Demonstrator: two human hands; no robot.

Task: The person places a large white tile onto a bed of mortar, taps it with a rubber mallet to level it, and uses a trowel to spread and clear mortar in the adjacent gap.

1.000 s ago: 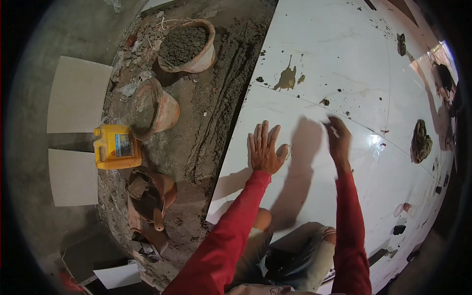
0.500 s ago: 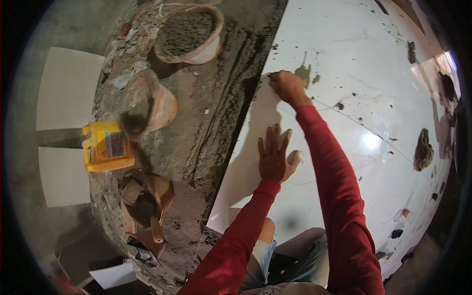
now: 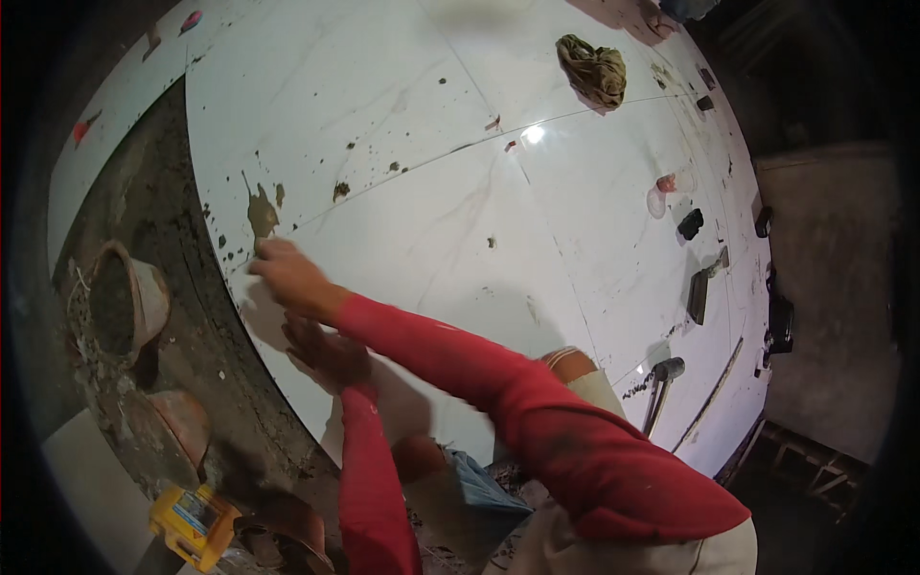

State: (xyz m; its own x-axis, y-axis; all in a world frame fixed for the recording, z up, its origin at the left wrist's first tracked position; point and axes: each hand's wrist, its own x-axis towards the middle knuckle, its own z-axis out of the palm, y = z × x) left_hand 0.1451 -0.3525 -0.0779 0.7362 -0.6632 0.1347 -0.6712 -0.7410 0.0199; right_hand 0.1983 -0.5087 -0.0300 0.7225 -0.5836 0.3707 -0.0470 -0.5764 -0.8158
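Observation:
My right hand [image 3: 290,278] is closed at the left edge of a large white marbled floor tile [image 3: 412,249], beside the seam with the tile beyond. Whatever its fingers may pinch is hidden. A wet grey-brown patch of mortar [image 3: 261,213] lies just past the fingertips. Below the right wrist, my left hand [image 3: 326,353] rests on the same tile, fingers apart, partly shaded and covered by the right forearm. To the left of the tile edge runs a dark mortar bed [image 3: 225,355].
Beside the bed stand a mortar bucket [image 3: 149,302], a second bucket [image 3: 182,426] and a yellow jug [image 3: 196,527]. A crumpled cloth [image 3: 592,72] lies on the far tiles. A mallet [image 3: 663,383], a black block [image 3: 698,295] and mortar crumbs are at right.
The view has swung to the right, showing more tiled floor. My right hand remains at the tile edge by the mortar patch; my left hand now appears closer to it, below the right wrist.

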